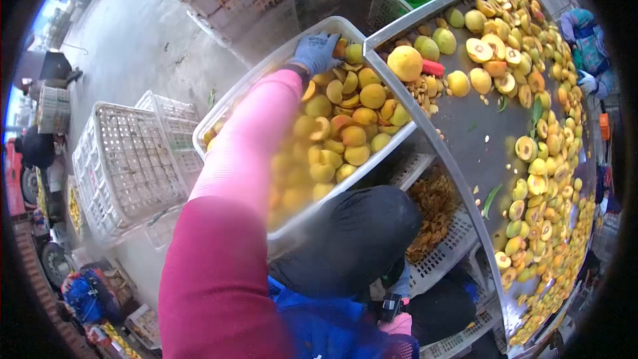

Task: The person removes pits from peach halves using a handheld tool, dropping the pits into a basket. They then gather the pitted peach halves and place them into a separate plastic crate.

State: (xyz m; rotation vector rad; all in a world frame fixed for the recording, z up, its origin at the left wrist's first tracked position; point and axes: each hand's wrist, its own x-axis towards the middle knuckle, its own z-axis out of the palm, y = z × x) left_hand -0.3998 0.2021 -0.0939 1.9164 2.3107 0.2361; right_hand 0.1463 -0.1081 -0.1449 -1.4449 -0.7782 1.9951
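Observation:
My left hand (318, 53), in a blue-grey glove, reaches over the far corner of a white crate (229, 101) full of yellow and orange fruit. Its fingers are curled against an orange fruit (340, 47) at the crate's edge. Whole fruits and cut halves (352, 135) fill the crate below the pink sleeve. Low in the view, beside my dark-trousered leg, is my right hand (402, 284), mostly hidden, with a black device at its wrist; its fingers do not show clearly.
A metal-edged table (448, 153) at the right bears many halved fruits, pits and a red object (433, 68). White crates (136, 159) stand at the left. Beneath the table edge a crate holds brown scraps (432, 216). Another person (588, 46) is at the table's far side.

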